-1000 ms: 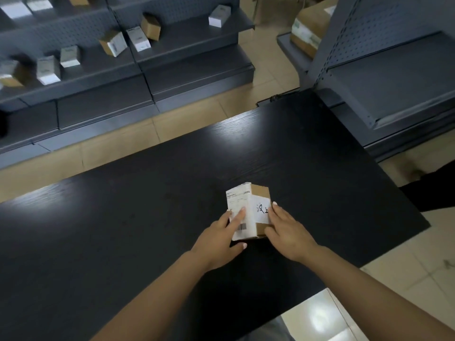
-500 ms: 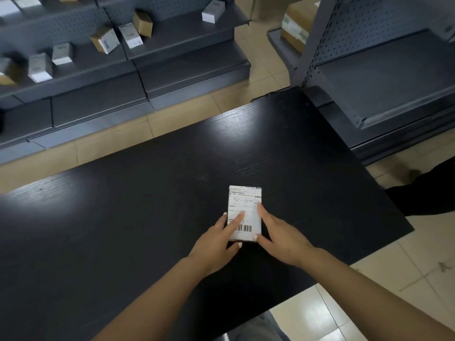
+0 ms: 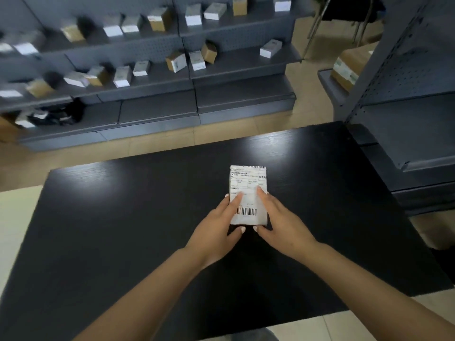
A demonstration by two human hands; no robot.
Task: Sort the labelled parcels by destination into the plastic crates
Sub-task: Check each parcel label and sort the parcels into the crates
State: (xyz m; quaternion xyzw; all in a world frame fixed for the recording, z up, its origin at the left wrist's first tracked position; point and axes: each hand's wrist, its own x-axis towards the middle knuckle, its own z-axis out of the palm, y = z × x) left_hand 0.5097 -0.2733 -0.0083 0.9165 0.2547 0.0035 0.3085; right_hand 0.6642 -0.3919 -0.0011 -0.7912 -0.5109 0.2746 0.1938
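Both hands' fingers (image 3: 236,200) grasp a labelled parcel (image 3: 248,193) on a black table (image 3: 123,217) facing grey shelves (image 3: 241,62).

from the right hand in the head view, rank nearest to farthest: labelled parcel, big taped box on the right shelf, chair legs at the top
1. Labelled parcel: the right hand touches it, mid table.
2. Big taped box: on the right-side shelf, across the floor.
3. Chair legs: farthest, top of view beyond the shelves.

The dark surface (image 3: 123,230) lies bare all round the parcel (image 3: 248,193) at frame centre. Beyond its far edge, shelves (image 3: 221,62) crowded with small boxes (image 3: 197,60) block the upper frame.
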